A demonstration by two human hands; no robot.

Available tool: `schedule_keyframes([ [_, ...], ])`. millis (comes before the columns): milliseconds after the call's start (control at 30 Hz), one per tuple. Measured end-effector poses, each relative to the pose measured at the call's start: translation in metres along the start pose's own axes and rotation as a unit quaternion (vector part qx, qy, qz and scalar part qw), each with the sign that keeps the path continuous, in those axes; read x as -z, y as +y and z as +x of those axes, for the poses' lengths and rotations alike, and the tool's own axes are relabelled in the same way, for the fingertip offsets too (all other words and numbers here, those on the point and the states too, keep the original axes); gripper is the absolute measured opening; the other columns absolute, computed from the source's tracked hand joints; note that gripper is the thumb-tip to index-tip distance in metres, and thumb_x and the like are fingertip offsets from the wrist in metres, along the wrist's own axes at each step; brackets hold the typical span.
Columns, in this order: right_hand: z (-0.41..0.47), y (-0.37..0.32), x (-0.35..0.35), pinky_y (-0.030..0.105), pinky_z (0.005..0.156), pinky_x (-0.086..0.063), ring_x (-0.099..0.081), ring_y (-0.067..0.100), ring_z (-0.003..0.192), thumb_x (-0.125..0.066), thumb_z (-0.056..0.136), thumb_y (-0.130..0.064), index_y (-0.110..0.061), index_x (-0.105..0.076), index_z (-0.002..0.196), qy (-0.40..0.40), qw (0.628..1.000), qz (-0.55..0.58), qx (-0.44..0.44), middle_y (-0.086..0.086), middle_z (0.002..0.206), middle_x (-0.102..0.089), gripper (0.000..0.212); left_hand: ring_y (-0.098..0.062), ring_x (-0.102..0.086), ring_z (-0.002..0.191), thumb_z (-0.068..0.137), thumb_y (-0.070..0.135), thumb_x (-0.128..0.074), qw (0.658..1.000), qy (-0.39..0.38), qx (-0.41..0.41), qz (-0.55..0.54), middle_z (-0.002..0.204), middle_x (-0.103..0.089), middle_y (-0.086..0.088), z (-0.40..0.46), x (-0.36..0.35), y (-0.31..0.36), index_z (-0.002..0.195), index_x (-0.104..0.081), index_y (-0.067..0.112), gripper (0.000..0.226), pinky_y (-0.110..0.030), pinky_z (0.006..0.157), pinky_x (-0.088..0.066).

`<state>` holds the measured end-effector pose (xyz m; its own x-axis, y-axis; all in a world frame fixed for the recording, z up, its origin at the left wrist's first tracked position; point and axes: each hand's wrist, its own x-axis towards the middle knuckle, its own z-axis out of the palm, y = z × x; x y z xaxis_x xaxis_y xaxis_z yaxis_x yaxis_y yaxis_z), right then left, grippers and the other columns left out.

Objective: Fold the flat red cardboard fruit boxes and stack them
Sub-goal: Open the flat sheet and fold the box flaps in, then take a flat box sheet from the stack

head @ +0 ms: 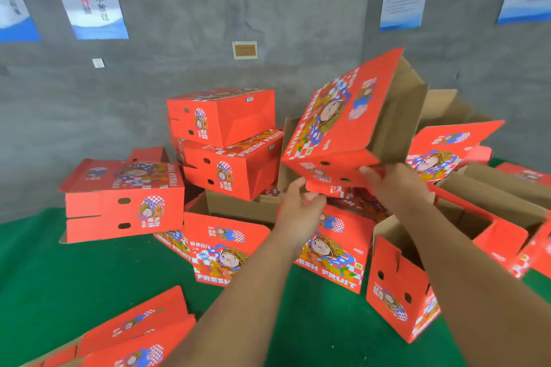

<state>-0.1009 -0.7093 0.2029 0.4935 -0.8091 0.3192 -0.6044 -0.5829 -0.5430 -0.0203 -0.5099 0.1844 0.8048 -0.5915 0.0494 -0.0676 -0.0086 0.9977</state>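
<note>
Red printed corrugated-cardboard fruit box (343, 125), half-erected and tilted: judged light, stiff, easily creased. It is gripped at its lower edge by the right hand (396, 185), the best hold; the left hand (298, 202) is kept loosely open just beneath.

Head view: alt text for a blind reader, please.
Two bare hands raise a tilted, half-folded red fruit box; the right hand holds its lower edge, the left hand reaches beneath. Folded boxes are stacked behind on a green table.
</note>
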Motion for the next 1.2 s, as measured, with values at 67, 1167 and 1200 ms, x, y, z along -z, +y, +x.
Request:
schedule_keyframes([
  [67, 0.027, 0.017, 0.008, 0.051, 0.091, -0.054, -0.060, 0.044, 0.113, -0.054, 0.103, -0.047, -0.004, -0.062, 0.131, -0.008, 0.988, 0.125, -0.095, 0.030, 0.126, -0.060, 0.052, -0.010, -0.065, 0.087, 0.099, 0.017, -0.060, 1.000, -0.004, 0.009, 0.001, 0.105, -0.068, 0.009, -0.004, 0.004, -0.006, 0.149, -0.042, 0.024, 0.053, -0.024, 0.077, -0.051],
  [1167, -0.042, -0.019, -0.011, 0.031, 0.060, -0.059, -0.066, 0.021, 0.058, -0.058, 0.100, -0.013, -0.023, -0.062, 0.115, -0.271, 0.922, 0.275, -0.030, 0.018, 0.084, -0.075, 0.019, -0.015, -0.061, 0.080, 0.102, 0.021, -0.058, 0.991, -0.013, 0.119, -0.058, 0.091, -0.066, 0.003, -0.018, -0.032, -0.036, 0.112, -0.067, 0.024, 0.014, -0.026, 0.073, -0.049],
  [1200, -0.054, -0.024, -0.014, 0.031, 0.064, -0.059, -0.067, 0.019, 0.065, -0.056, 0.099, -0.009, -0.019, -0.065, 0.118, -0.271, 0.919, 0.287, -0.009, 0.018, 0.093, -0.075, 0.024, -0.018, -0.059, 0.083, 0.102, 0.023, -0.057, 0.991, -0.003, 0.120, -0.063, 0.091, -0.065, 0.002, -0.019, -0.032, -0.041, 0.107, -0.067, 0.025, 0.011, -0.030, 0.077, -0.049],
])
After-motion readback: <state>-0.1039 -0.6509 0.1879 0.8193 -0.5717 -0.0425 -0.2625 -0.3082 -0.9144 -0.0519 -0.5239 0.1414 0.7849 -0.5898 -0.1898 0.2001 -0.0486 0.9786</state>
